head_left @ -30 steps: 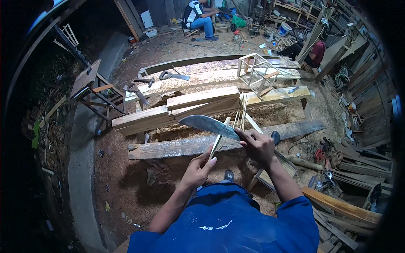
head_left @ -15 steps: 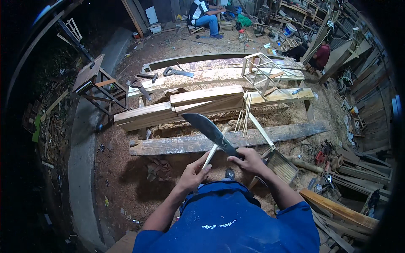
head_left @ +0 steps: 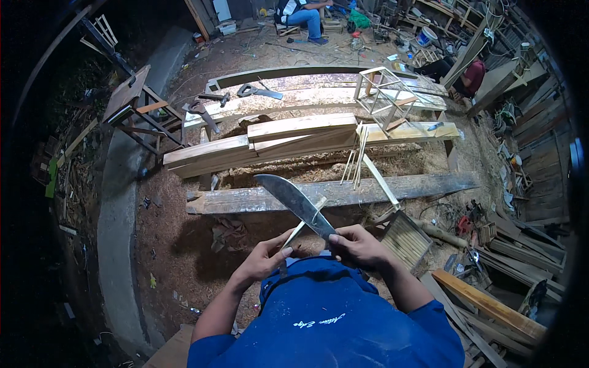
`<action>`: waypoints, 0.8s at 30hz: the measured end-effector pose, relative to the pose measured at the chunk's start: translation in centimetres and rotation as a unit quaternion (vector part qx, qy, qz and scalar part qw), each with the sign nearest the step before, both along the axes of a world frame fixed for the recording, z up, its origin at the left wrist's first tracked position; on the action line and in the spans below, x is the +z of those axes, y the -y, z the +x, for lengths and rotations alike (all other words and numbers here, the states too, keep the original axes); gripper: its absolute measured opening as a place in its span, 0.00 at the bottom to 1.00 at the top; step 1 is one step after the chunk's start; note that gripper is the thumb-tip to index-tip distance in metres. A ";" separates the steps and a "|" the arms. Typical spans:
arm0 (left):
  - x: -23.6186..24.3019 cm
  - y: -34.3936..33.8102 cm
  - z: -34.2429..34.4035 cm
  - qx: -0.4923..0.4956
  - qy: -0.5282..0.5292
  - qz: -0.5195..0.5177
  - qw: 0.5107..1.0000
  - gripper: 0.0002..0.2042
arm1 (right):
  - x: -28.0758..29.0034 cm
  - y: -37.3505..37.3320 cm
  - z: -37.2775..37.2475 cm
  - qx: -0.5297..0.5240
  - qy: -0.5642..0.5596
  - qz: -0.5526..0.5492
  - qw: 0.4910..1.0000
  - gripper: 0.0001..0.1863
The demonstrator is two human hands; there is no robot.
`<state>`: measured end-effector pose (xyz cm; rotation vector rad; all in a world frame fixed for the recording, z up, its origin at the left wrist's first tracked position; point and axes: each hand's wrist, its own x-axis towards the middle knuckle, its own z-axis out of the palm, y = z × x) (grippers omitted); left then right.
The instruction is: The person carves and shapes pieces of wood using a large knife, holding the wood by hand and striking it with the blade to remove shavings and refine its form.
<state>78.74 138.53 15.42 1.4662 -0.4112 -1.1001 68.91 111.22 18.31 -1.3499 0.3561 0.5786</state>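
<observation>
My right hand (head_left: 356, 247) is closed round the handle end of a machete (head_left: 288, 198), whose broad dark blade points up and to the left. A thin pale wooden stick (head_left: 298, 229) is gripped in my left hand (head_left: 264, 257), between thumb and fingers. The blade crosses over the stick near its upper end and seems to rest against it. Both hands are in front of my waist, close to each other. Beyond the blade lies a long dark plank (head_left: 245, 200), with a bundle of thin wooden strips (head_left: 357, 156) leaning over it.
Thick timber beams (head_left: 300, 127) lie across a bench holding handsaws (head_left: 257, 92), a hammer (head_left: 216, 97) and a wooden frame (head_left: 386, 92). A slatted wooden piece (head_left: 405, 240) stands at my right, near stacked boards (head_left: 491, 305). Two people sit farther back.
The machete and both hands have come slightly nearer my body and left. The blade now lies farther across the stick, and my right hand sits closer to the stick.
</observation>
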 end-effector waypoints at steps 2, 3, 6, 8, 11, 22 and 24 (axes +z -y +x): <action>0.2 -0.6 0.0 -0.003 0.008 0.006 1.000 0.29 | 0.3 -0.1 -0.1 -0.003 0.016 -0.017 1.000 0.21; 0.0 -1.0 0.0 -0.018 0.010 0.007 1.000 0.29 | 0.4 -0.1 -0.3 -0.009 0.006 -0.026 1.000 0.21; 0.2 -1.1 0.1 -0.036 -0.005 0.005 0.999 0.28 | 0.5 0.3 -0.7 -0.017 -0.011 -0.037 0.999 0.22; 1.3 -1.1 0.1 -0.040 -0.021 0.009 0.999 0.28 | 1.4 0.3 -0.9 -0.013 -0.029 -0.044 0.999 0.21; 3.4 -1.0 -0.1 -0.041 -0.044 -0.017 0.998 0.28 | 2.2 0.1 -1.6 -0.015 0.023 -0.051 0.998 0.19; 4.0 -3.2 1.4 -0.121 0.033 0.032 0.992 0.26 | 3.4 -0.7 -3.8 -0.017 -0.018 -0.019 1.000 0.15; 0.8 -6.6 2.7 -0.075 0.107 0.116 0.985 0.25 | 2.7 0.2 -4.7 -0.061 0.019 -0.076 0.995 0.13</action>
